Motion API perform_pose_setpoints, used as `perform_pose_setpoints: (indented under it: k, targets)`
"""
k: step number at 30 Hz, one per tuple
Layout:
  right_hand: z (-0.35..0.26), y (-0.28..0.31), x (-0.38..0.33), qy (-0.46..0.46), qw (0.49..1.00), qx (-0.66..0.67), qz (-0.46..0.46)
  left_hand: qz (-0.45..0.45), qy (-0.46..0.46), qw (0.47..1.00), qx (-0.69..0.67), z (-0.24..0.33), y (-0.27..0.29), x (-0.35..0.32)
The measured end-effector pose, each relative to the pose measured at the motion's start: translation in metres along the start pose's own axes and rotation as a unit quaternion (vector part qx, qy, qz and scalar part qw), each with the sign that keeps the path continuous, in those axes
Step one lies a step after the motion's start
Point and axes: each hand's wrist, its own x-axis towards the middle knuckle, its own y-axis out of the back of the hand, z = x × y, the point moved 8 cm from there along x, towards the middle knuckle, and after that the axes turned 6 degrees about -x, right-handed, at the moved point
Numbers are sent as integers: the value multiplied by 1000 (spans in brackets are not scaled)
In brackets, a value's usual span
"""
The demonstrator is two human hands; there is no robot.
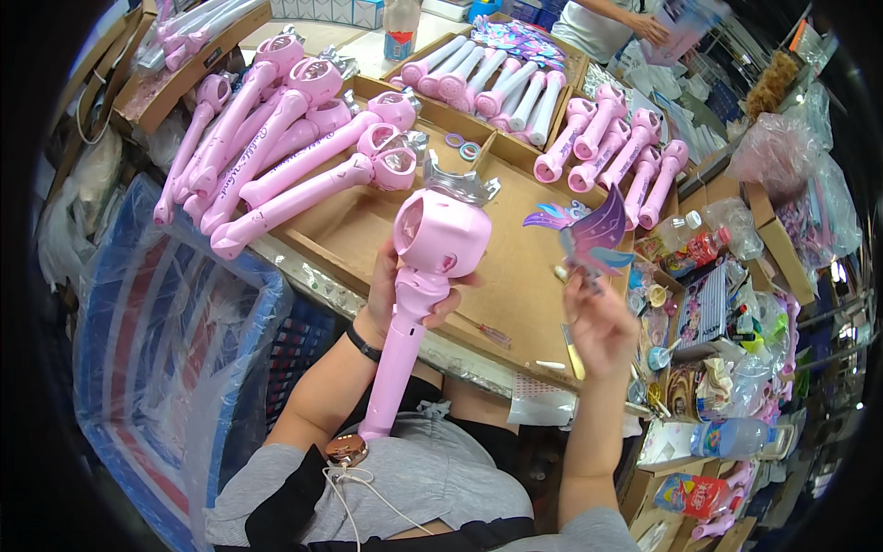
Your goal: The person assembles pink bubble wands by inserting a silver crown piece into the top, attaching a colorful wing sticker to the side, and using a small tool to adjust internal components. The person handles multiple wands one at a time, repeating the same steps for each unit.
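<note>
My left hand (pixel 381 293) is wrapped round the neck of a pink toy bubble wand (pixel 443 237). The wand stands nearly upright, its handle slanting down toward my lap, and a silver crown (pixel 463 184) tops its hollow head. Raised to the right of it, my right hand (pixel 602 329) pinches a purple and blue wing-shaped piece (pixel 596 235) between its fingertips. The wing piece and the wand are apart. Below both hands lies a shallow brown cardboard tray (pixel 515 262).
Crowned pink wands (pixel 276 138) are piled at left. Pale-handled sticks (pixel 497 87) and pink wand bodies (pixel 612 138) lie at the back and right. A screwdriver (pixel 492 333) and a yellow-handled knife (pixel 573 354) rest nearby. A striped plastic bag (pixel 175 350) hangs at left; bottles (pixel 740 438) clutter the right. Another person's hand (pixel 649 28) shows behind.
</note>
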Motion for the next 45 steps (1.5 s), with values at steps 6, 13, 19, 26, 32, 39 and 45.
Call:
perform_pose_setpoints:
  k: [6,13,19,26,32,39,45]
  targets:
    - [77,-24,-5,-48,994,18,-99,62,12,996,59,-14,11,2]
    - [51,-34,-12,300,754,-580,74,144,-45,980,131,-4,26,0]
    - [69,-44,-7,166,792,-580,-93,93,37,995,28,-17,28,-1]
    - [61,-52,-16,86,901,-425,7,108,22,994,6,-17,26,2]
    - [52,-64,-19,188,908,-369,61,189,9,933,305,-10,7,-12]
    - [57,-45,-26,261,871,-402,110,174,-2,883,437,-18,-10,-19]
    - [62,-36,-16,188,898,-392,68,178,22,910,373,-20,-1,-20]
